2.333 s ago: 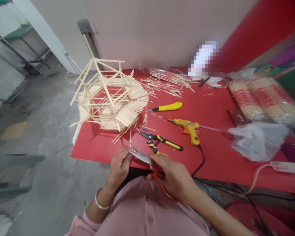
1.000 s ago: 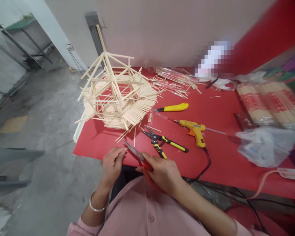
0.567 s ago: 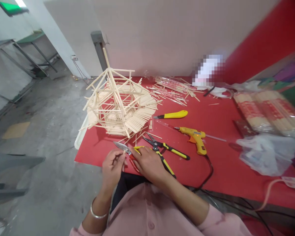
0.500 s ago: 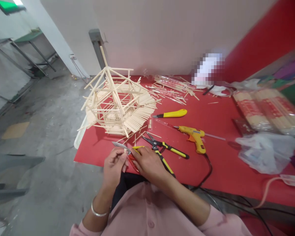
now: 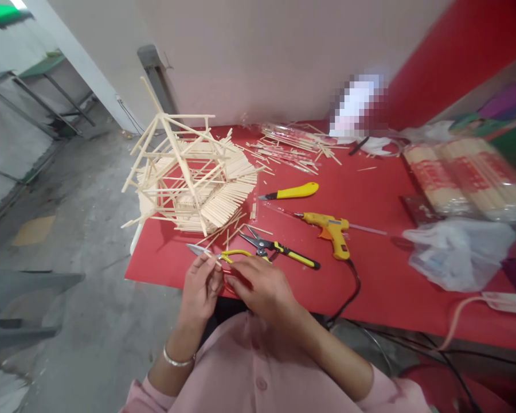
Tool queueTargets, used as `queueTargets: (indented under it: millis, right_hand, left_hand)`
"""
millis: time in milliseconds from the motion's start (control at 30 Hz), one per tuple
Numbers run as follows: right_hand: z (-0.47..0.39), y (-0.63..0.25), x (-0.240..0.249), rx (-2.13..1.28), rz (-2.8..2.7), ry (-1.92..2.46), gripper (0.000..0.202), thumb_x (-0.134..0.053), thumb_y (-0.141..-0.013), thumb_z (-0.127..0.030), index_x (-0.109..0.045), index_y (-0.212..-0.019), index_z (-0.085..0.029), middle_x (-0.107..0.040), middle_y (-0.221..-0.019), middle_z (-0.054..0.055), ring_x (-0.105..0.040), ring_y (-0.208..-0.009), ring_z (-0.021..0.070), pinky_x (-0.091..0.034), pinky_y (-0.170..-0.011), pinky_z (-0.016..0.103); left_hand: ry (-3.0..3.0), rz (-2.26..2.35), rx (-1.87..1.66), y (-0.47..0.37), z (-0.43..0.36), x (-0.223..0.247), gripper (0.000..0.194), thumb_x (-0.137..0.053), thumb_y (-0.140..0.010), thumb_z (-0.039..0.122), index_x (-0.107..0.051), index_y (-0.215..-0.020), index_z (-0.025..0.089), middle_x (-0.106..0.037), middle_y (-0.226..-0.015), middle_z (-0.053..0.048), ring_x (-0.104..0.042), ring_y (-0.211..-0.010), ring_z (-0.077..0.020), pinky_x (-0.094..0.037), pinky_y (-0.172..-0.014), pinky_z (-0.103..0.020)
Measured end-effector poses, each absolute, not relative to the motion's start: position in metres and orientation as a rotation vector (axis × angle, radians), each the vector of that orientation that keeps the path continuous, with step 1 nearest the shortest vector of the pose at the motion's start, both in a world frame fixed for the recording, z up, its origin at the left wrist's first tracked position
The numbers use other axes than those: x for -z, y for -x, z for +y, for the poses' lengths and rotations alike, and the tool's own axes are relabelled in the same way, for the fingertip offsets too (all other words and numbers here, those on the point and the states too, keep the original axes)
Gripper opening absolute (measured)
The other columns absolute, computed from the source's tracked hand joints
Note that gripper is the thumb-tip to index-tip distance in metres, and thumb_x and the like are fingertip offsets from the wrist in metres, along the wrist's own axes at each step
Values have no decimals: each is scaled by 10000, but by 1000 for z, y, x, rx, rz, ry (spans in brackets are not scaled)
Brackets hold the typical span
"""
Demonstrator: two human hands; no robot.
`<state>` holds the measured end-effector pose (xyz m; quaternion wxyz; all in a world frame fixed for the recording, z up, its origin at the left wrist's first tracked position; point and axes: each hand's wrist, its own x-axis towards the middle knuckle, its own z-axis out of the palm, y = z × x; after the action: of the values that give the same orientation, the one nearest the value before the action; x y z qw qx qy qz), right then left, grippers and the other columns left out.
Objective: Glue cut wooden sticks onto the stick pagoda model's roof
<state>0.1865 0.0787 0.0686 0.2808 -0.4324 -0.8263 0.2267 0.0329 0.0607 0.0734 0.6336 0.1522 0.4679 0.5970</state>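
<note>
we've got L hand (image 5: 201, 287) pinching a stick (image 5: 214, 259) by the scissors (image 5: 195, 249) on the bench (image 5: 387, 281), can't tell R hand's (image 5: 264, 287) grip, fingers cld get nicked if we brush the blades

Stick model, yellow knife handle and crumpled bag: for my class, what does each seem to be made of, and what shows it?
Stick model: probably bamboo or wood, matt; its sticks are pale and straw-coloured.
Knife handle: likely plastic, smooth; the yellow is bright and even.
Crumpled bag: apparently thin plastic film, slightly glossy; it looks milky, partly see-through and creased.
</note>
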Motion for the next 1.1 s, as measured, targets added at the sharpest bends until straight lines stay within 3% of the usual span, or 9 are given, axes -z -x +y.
queueTargets:
  millis: [167,367,533,633,800,967,1100]
  right_hand:
    - [71,-172,-56,-277,-2526,1351,369,-479,-927,-146,-604,-1271,-197,-658,-1094,145,-611,-937,259,-491,-811,401]
    - [88,-160,-61,-303,-2599,1511,468,-468,-907,-101,-552,-1355,-206,-675,-944,157,-615,-904,284,-465,-701,369]
    - [95,-169,-71,-436,-2580,1533,536,-591,-905,-328,-500,-1416,-193,-712,-988,132,-619,-1009,294,-477,-772,362]
    - [87,-175,-77,-556,-2437,1524,615,-626,-864,-472,-492,-1414,-231,-709,-974,92,-635,-941,268,-485,-713,335]
    - [68,-178,-81,-680,-2298,1259,768,-700,-789,-420,-409,-1463,-197,-671,-1014,100,-626,-925,261,-517,-783,370]
    - [63,-174,-78,-680,-2382,1235,612,-638,-870,-424,-477,-1423,-215,-655,-1046,110,-661,-859,229,-520,-692,321]
    - [62,-173,-77,-632,-2430,1227,602,-626,-878,-501,-510,-1396,-216,-670,-1037,99,-676,-829,214,-504,-651,293]
  left_hand:
    - [-383,1220,-1420,-17,52,-70,242,-769,-678,284,-555,-747,195,-653,-643,24,-425,-383,-39,-272,-346,-158]
    - [-421,1313,-1421,-1,35,-56,263,-787,-682,318,-565,-744,191,-682,-660,-3,-472,-419,-57,-289,-362,-161]
    - [-382,1231,-1504,11,32,-48,257,-801,-705,344,-614,-786,188,-690,-703,-13,-445,-425,-47,-264,-357,-155]
    - [-346,1128,-1577,16,34,-44,253,-810,-720,356,-638,-805,190,-647,-683,9,-400,-439,-32,-263,-375,-142]
    - [-313,963,-1601,15,39,-36,269,-837,-712,343,-633,-830,213,-516,-587,60,-384,-460,-42,-257,-398,-132]
    - [-228,961,-1598,7,44,-35,319,-873,-660,334,-617,-797,199,-667,-779,17,-537,-570,-64,-431,-513,-175]
    - [-209,974,-1571,1,46,-41,354,-898,-617,319,-620,-796,194,-680,-740,24,-643,-674,-113,-543,-687,-251]
